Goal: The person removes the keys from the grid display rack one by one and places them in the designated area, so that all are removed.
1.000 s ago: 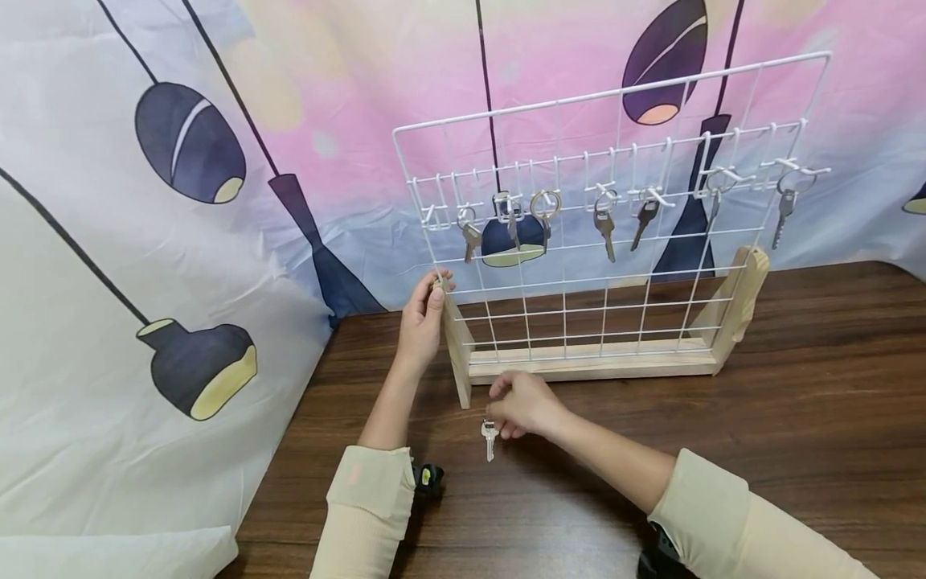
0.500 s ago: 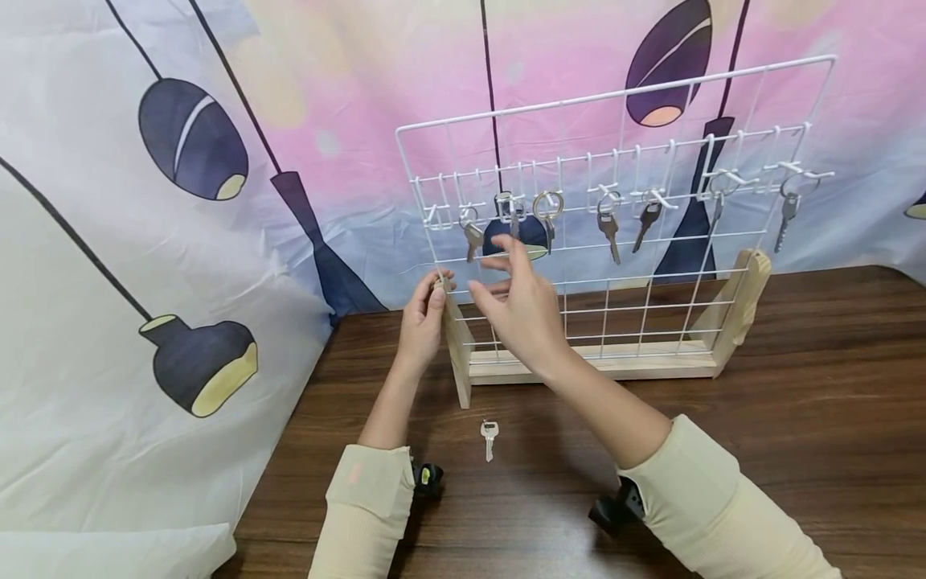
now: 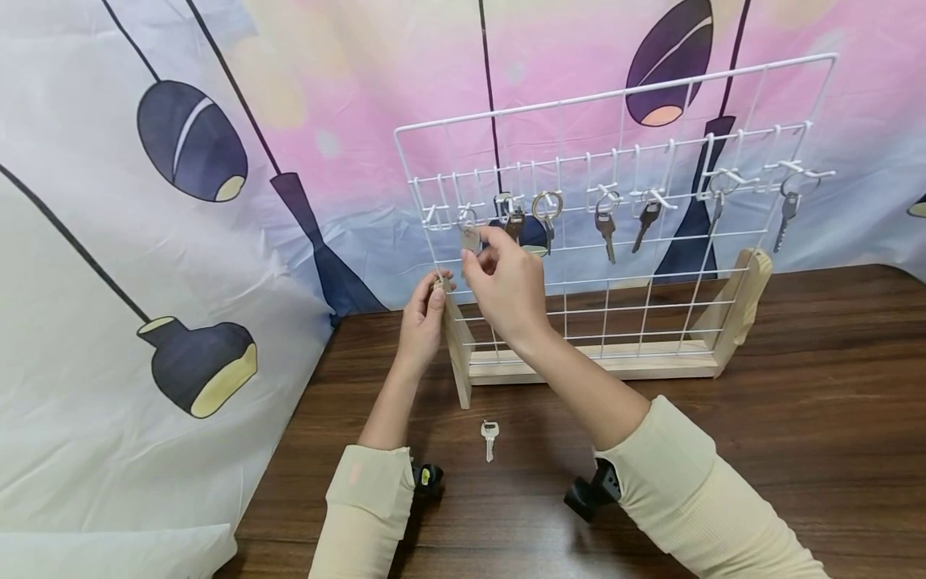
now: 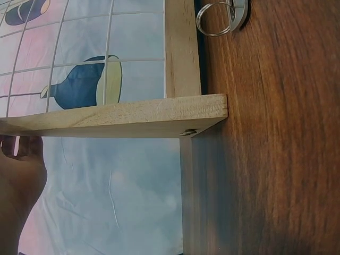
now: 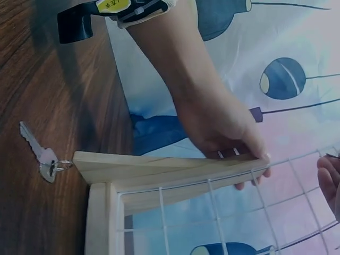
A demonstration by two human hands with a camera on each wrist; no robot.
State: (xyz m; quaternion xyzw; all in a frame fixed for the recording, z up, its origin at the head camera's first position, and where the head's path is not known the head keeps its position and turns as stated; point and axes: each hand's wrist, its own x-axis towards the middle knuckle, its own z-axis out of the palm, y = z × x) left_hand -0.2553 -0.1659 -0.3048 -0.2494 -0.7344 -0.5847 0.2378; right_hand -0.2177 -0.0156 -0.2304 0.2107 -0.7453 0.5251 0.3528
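A white wire grid rack (image 3: 604, 310) stands on a wooden base, with several keys on rings hanging from its hooks. My left hand (image 3: 422, 326) grips the top of the wooden left side post (image 3: 457, 346); in the left wrist view that hand (image 4: 21, 178) shows only partly. Between thumb and index finger, my right hand (image 3: 510, 289) pinches the leftmost hanging key (image 3: 470, 239), whose ring is still near its hook. At the edge of the right wrist view, only fingertips of the right hand (image 5: 330, 183) appear. A loose key (image 3: 489, 441) with a ring lies on the table before the post.
Further right hang other keys, among them a key (image 3: 606, 233) at mid-rack and a key (image 3: 787, 213) at the far right. Dark wood table (image 3: 832, 362) runs beneath the rack. A patterned cloth (image 3: 325, 145) hangs behind and to the left.
My right hand has let go of the loose key on the table, risen to the rack and taken hold of the leftmost hanging key. The left hand stays on the post.
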